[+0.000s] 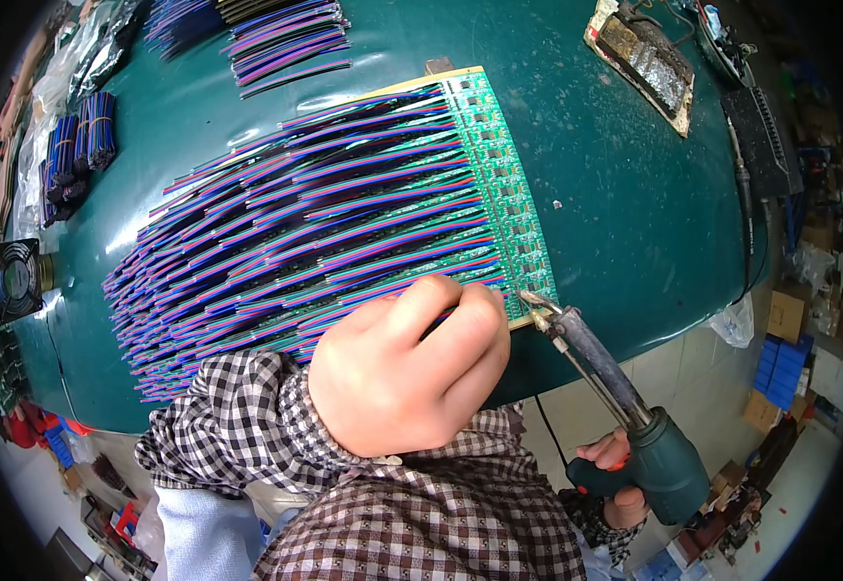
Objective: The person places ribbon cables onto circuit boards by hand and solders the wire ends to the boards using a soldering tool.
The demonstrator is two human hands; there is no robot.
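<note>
Left hand (407, 373), the nearer, curls its fingers over wires (276, 218) just left of the board's (505, 174) near end, tips hidden, any grip impossible to tell. The board stretches lengthwise away; below right of it, right-hand fingers (605, 449) wrap a soldering gun (671, 465), its tip at that end.

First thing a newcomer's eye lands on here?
Probably the dense fan of multicoloured wires, spread leftward across the green table from a strip of green circuit boards. Next, the dark-green soldering gun at lower right in the right hand's grip, its tip by the strip's near end. Then the left hand, large at centre over the nearest wires, fingertips hidden.
</note>
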